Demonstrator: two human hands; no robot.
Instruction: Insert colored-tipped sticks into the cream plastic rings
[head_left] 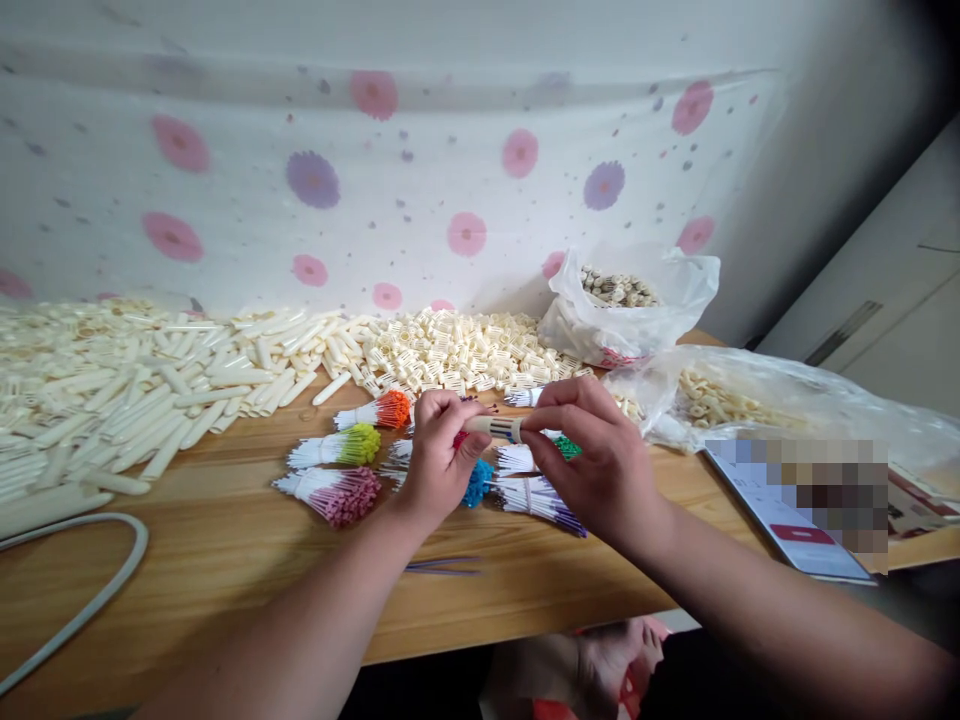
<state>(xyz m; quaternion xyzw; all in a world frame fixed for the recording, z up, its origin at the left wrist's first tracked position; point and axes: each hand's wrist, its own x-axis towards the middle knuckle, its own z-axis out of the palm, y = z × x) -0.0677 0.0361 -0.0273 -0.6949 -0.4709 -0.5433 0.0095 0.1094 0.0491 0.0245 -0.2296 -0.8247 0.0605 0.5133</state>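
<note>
My left hand (439,455) and my right hand (596,460) meet over the wooden table (225,560). Both pinch one short cream pen barrel (495,427), held level between them, each set of fingers closed on one end. Under and around the hands lie bundles of thin refills with coloured tips: orange (379,410), yellow-green (341,446), pink (337,495), blue (478,483), green (566,447) and purple (536,500). A few loose purple refills (442,567) lie near the table's front edge.
Long cream tubes (127,390) are heaped at the left; small ribbed cream parts (457,350) at the back centre. Two clear plastic bags (626,300) (757,400) of parts sit at the right, beside a paper sheet (787,520). A grey cable (82,600) loops at the left. Flowered cloth (375,180) hangs behind.
</note>
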